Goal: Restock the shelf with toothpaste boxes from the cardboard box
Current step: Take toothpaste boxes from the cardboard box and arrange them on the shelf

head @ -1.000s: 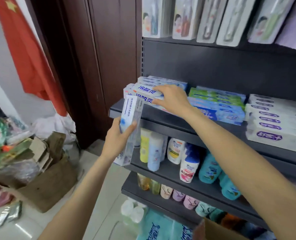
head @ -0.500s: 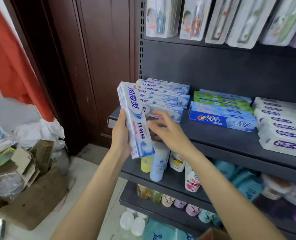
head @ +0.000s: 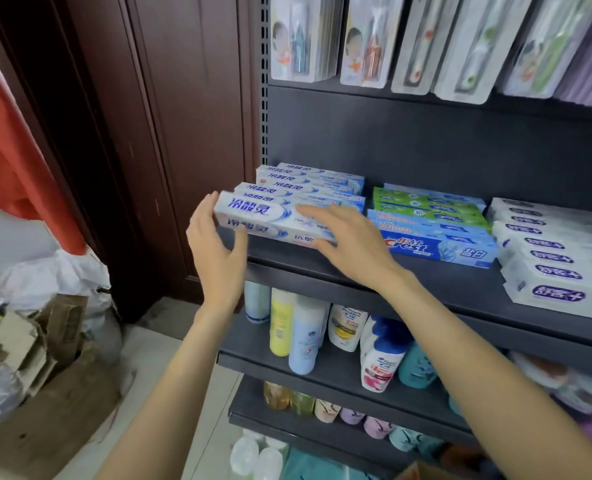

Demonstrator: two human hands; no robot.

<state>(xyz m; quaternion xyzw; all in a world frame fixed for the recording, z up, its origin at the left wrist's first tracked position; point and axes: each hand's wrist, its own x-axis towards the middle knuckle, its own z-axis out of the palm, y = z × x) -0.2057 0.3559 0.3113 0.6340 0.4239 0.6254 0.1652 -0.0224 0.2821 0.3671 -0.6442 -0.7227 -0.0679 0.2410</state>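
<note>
Both hands are seating 1 toothpaste box (head: 274, 221) at the front of the white stack on the shelf (head: 409, 277), left hand (head: 215, 247) cupping its end, right hand (head: 348, 245) flat on top; next, squaring it likely needs a gentle push inward.

A white-and-blue toothpaste box (head: 274, 221) lies flat and lengthwise at the front left of the dark shelf (head: 426, 282) — stacked against a row of matching boxes (head: 308, 183) behind it. A brown cardboard box (head: 45, 420) sits on the floor, lower left — flaps open.
</note>
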